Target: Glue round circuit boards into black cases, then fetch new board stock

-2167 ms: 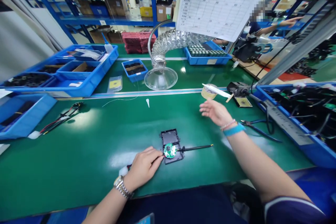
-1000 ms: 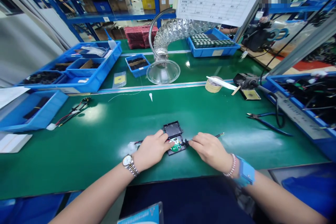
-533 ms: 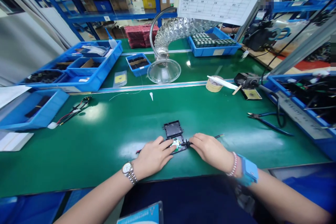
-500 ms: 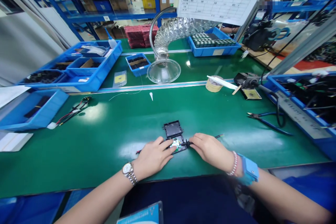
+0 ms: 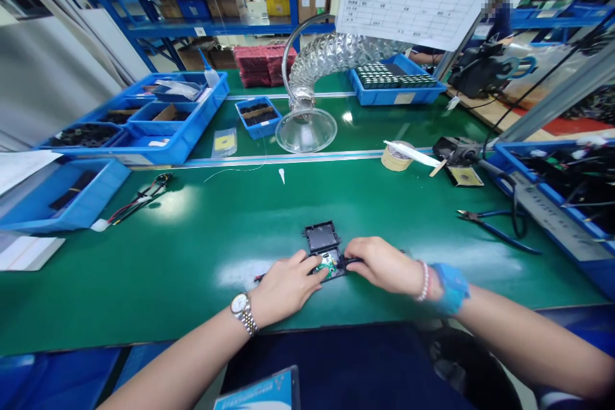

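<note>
Head view, only one: open black plastic case with flat lid (image 5: pixel 323 237) lies on the green table (image 5: pixel 230 218), straight ahead of the person, right at the hands; lid half on the far side, base half nearer, so its long axis runs roughly away from the body. Round green circuit board (image 5: pixel 330 264) sits in the base, partly covered. Left hand (image 5: pixel 287 289) comes in from the left, fingers loosely spread, tips on the board; can't tell if the thumb grips the case edge. Right hand (image 5: pixel 379 266) is on the opposite side, thumb and fingers pinching a thin black cable (image 5: pixel 354 260) just beside the case's right wall. Key relation, as judged: cable axis runs left-right, across the case's long axis; right hand nearer the cable exit, left hand nearer the board.
</note>
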`<state>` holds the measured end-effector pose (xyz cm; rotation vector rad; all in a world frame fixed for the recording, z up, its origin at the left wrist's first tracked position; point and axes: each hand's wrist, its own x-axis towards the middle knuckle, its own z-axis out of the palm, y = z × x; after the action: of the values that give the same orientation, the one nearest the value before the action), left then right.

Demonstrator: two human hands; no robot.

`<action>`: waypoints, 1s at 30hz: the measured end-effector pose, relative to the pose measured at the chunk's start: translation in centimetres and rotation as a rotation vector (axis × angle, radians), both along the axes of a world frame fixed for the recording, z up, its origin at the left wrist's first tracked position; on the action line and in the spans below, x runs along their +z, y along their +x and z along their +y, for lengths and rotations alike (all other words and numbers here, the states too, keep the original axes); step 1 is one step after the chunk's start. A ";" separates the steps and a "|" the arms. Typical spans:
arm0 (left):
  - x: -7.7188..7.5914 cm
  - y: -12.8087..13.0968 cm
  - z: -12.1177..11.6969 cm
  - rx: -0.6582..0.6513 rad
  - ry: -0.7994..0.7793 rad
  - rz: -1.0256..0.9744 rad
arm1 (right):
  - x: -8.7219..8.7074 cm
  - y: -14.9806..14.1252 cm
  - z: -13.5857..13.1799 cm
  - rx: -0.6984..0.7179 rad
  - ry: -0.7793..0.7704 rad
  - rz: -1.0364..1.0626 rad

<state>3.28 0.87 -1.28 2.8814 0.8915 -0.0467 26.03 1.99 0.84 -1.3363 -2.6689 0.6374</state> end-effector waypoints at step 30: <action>-0.1 0.0 0.0 0.011 -0.020 -0.001 | -1.0 1.6 -0.3 0.066 -0.016 0.156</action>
<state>3.27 0.92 -1.41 2.8578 0.9020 -0.0534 27.60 1.71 -0.19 -1.1550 -2.5973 0.7398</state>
